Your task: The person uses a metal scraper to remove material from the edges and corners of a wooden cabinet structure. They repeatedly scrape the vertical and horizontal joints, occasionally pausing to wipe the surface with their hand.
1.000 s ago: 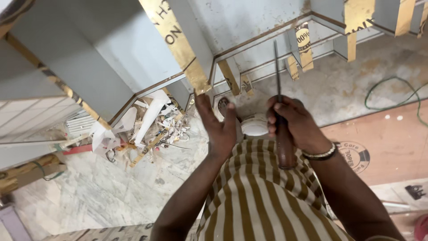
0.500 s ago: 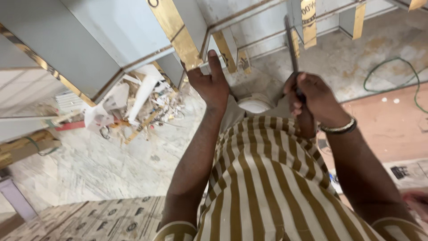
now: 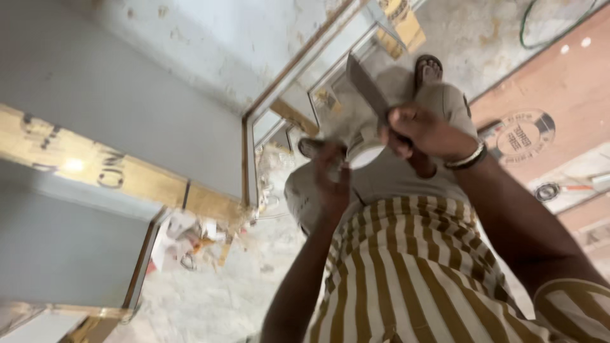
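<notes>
- Grey-blue panel [image 3: 190, 121] with brass-coloured edging was your landmark; it filled the side left of your hands, with brown tape strips [image 3: 127, 178] stuck across it.
- Your right hand [image 3: 422, 130] was right of the panel's corner, fist closed tight on the handle of a flat-bladed tool [image 3: 365, 86], blade pointing up toward the panel edge but not touching it.
- Your left hand [image 3: 330, 178] sat just right of the panel's vertical brass edge [image 3: 244, 159], fingers curled beside a small white round container [image 3: 365, 154]; blur meant I couldn't tell if it actually gripped it.
- Progress, my read: much tape was still on the panel, so plenty looked left to do.
- Torn paper and tape scraps [image 3: 190, 238] lay on the floor below the panel's lower corner, so some stripping looked done.
</notes>
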